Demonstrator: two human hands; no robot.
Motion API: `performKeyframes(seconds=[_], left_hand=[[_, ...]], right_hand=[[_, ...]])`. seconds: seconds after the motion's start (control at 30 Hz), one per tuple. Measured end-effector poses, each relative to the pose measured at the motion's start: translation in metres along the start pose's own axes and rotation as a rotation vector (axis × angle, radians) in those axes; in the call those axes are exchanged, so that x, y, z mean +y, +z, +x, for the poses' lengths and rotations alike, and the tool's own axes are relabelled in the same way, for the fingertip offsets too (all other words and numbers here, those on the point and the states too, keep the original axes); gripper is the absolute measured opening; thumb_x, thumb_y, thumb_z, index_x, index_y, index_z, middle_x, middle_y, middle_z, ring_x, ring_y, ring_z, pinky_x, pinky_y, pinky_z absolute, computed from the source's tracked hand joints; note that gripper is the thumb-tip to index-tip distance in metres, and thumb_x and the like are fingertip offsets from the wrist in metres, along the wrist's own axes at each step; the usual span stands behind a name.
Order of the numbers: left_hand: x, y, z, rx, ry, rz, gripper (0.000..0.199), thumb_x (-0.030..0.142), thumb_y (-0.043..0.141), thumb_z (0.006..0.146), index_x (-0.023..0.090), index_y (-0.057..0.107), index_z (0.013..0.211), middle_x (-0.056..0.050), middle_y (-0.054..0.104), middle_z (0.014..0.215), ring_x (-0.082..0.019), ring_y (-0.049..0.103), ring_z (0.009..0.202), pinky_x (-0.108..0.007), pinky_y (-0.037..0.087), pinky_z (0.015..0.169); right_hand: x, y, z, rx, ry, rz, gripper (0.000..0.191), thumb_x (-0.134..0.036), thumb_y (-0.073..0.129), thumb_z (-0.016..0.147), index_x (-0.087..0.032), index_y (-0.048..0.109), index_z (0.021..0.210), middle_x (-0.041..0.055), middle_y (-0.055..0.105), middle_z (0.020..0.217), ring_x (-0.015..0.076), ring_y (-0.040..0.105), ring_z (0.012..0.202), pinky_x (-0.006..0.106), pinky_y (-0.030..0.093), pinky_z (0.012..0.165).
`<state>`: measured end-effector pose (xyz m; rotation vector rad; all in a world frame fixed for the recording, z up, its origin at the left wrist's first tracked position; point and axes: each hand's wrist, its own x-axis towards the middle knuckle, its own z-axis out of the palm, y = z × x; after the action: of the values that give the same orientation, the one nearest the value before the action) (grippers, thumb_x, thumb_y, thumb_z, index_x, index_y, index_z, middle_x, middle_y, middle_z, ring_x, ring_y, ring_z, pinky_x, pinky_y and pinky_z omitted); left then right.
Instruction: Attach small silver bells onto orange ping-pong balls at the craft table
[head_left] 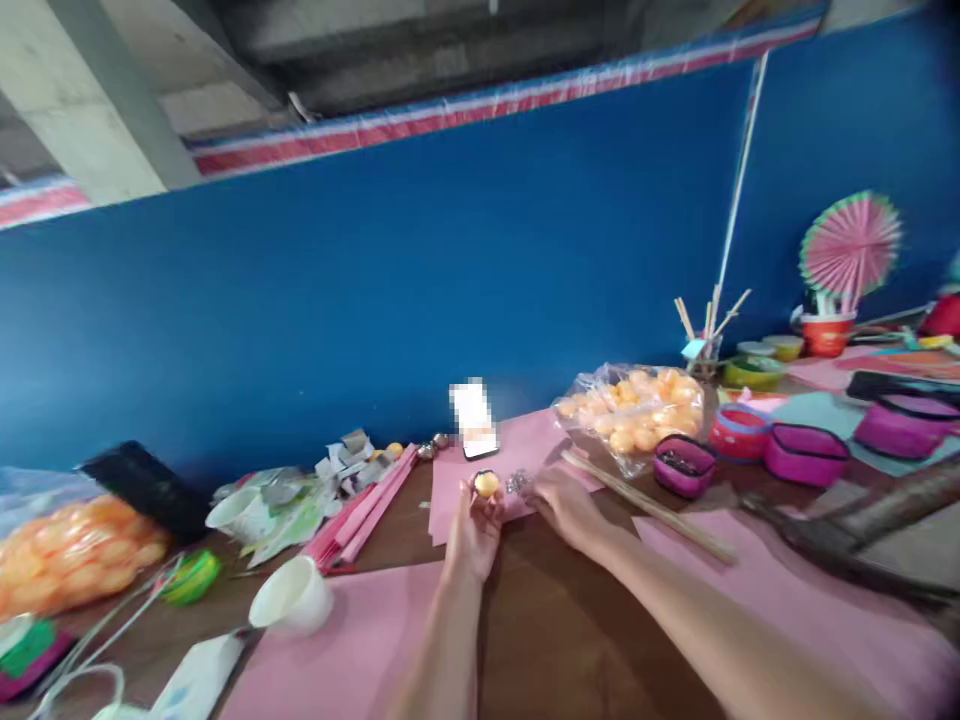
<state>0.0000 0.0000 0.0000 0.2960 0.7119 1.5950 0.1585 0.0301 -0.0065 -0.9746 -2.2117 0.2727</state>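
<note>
My left hand [480,525] has its fingers curled around a small pale-orange ball [487,485], which looks dark along its upper edge. Just to the right, a cluster of small shiny silvery bits [517,483] lies at the fingertips of my right hand [566,505]. That hand is closed, palm down, and blur hides what its fingers pinch. A phone [474,420] with a bright, pixelated screen stands behind both hands, at the far side of a pink sheet [517,445].
Bags of orange balls [637,405] sit right and far left. A wooden stick [652,505], a hammer-like tool [840,540] and purple pouches [806,455] lie right. To the left are a white cup [291,597] and pink folded strips [367,515]. A blue partition [375,290] rises behind.
</note>
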Motion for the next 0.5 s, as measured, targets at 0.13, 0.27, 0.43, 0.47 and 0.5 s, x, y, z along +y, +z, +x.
performKeyframes(seconds=[0.13,0.27,0.43,0.47,0.5], left_hand=[[0.0002,0.0015,-0.002,-0.023,-0.032,0.02,0.021,0.029,0.055,0.075,0.009,0.059,0.082,-0.008,0.065,0.072,-0.01,0.06,0.06,-0.018,0.051,0.054],[-0.0011,0.0003,-0.0029,-0.043,0.005,0.056,0.018,0.024,0.058,0.072,0.01,0.059,0.083,-0.006,0.064,0.069,-0.009,0.059,0.058,-0.018,0.051,0.056],[-0.0036,-0.0006,-0.0034,-0.114,0.035,0.119,0.026,0.018,0.062,0.069,0.016,0.058,0.094,-0.005,0.064,0.079,-0.008,0.059,0.064,-0.017,0.05,0.059],[-0.0039,-0.0004,-0.0038,-0.127,0.037,0.13,0.028,0.017,0.062,0.068,0.016,0.057,0.096,-0.004,0.064,0.08,-0.008,0.059,0.066,-0.017,0.05,0.06],[-0.0042,-0.0001,-0.0042,-0.14,0.039,0.143,0.031,0.017,0.062,0.068,0.017,0.056,0.098,-0.004,0.064,0.081,-0.009,0.059,0.067,-0.018,0.05,0.061]], right_hand=[[0.0013,0.0028,0.0001,-0.042,0.03,-0.079,0.019,-0.016,0.044,0.079,-0.019,0.063,0.077,0.0048,0.061,0.079,0.0167,0.051,0.078,0.026,0.036,0.071],[0.003,0.0044,0.0003,-0.053,0.072,-0.125,0.017,-0.016,0.046,0.078,-0.018,0.062,0.073,0.0047,0.06,0.076,0.0171,0.05,0.076,0.026,0.036,0.069],[0.0012,0.0019,0.0008,-0.056,0.118,-0.098,0.017,-0.014,0.045,0.077,-0.019,0.061,0.076,0.0045,0.06,0.076,0.0173,0.051,0.076,0.025,0.036,0.067],[0.0005,0.0013,0.0007,-0.052,0.127,-0.094,0.017,-0.015,0.045,0.077,-0.019,0.061,0.075,0.0046,0.06,0.075,0.0173,0.051,0.075,0.025,0.036,0.066],[-0.0002,0.0007,0.0006,-0.045,0.134,-0.086,0.017,-0.016,0.045,0.077,-0.019,0.061,0.075,0.0046,0.06,0.075,0.0173,0.051,0.074,0.025,0.036,0.066]])
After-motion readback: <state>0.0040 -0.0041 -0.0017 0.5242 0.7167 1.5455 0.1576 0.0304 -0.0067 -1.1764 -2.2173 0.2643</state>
